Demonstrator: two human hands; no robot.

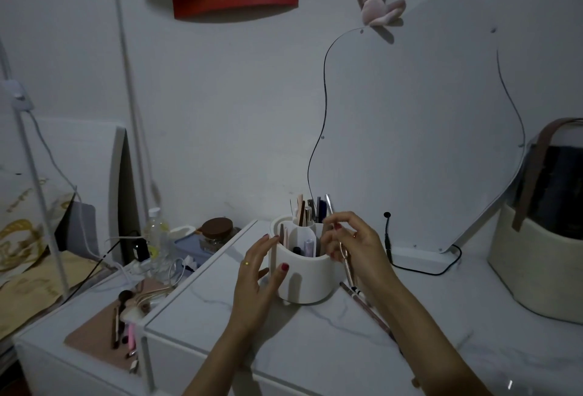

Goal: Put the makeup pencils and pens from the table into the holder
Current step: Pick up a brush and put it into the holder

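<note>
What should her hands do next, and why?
Probably the right hand should reach down for the pencils on the table beside the white holder; they lie outside it, while the left hand steadies the holder's side.

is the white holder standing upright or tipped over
Upright. The white holder sits flat on the table, its open top facing up with pens standing in it; the left hand touches its side.

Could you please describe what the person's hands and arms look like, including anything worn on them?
Both forearms are bare, with no sleeves in view. The left hand wears a thin gold ring and has red-painted nails. The right hand also has red nails and a ring on one finger.
</note>
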